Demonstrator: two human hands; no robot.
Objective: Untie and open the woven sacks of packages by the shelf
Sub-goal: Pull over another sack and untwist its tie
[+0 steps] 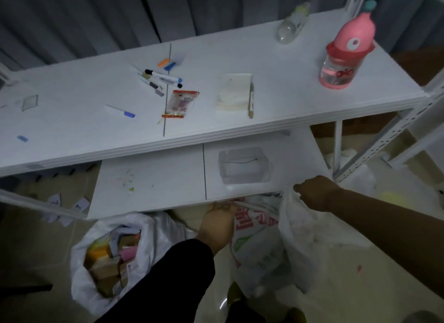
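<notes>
Head view looked down on a white metal shelf (240, 128) with two boards, and on the pale tiled floor (360, 296) in front of it. Both hands worked at the mouth of a white woven sack with red and green print (259, 245) that stood on the floor just under the front edge of the lower board. The left hand (219, 223), coming out of a black sleeve (173, 279), gripped the gathered neck of the sack with curled fingers. The right hand (314, 190), on a bare forearm, pinched the sack's rim and held it up near the lower board's right front corner.

Left of it on the floor, a second white woven sack (96, 257) already stood open, with brown, orange and pink packages (113, 260) showing inside.

On the lower board lay a clear plastic tray (243, 165). The upper board carried a pink bottle with a domed lid (346, 55) near its right edge, a clear bottle lying on its side (292, 23) at the back, a scatter of marker pens (161, 78) toward the middle, a small red-edged packet (180, 104) and a cream pad with a pen beside it (234, 93).
</notes>
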